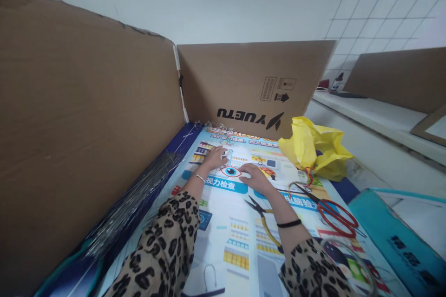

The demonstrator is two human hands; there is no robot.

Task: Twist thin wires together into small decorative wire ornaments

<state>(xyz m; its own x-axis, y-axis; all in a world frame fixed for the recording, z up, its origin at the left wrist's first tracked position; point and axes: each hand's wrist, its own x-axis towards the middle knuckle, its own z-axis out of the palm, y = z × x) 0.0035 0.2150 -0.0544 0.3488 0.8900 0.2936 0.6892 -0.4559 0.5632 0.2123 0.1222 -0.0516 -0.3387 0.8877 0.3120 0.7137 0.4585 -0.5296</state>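
Observation:
My left hand (215, 158) is over the printed sheet, fingers curled in and closed near a small dark-and-white spot. What they hold, if anything, is too small to make out. Just to its right, my right hand (258, 179) has its thumb and fingers bent toward each other beside the printed eye (231, 171); anything in them is too fine to see. Below the right hand lie yellow-handled pliers (265, 222), jaws apart. Beyond the left hand, thin clear or wire pieces (223, 135) are scattered at the sheet's far end.
Many thin metal wires (128, 209) lie along the left edge. Cardboard walls (240, 74) stand at left and back. To the right are red-handled scissors (336, 216), a crumpled yellow bag (313, 148), coloured cords (308, 177), a wire coil (365, 264) and a teal box (400, 241).

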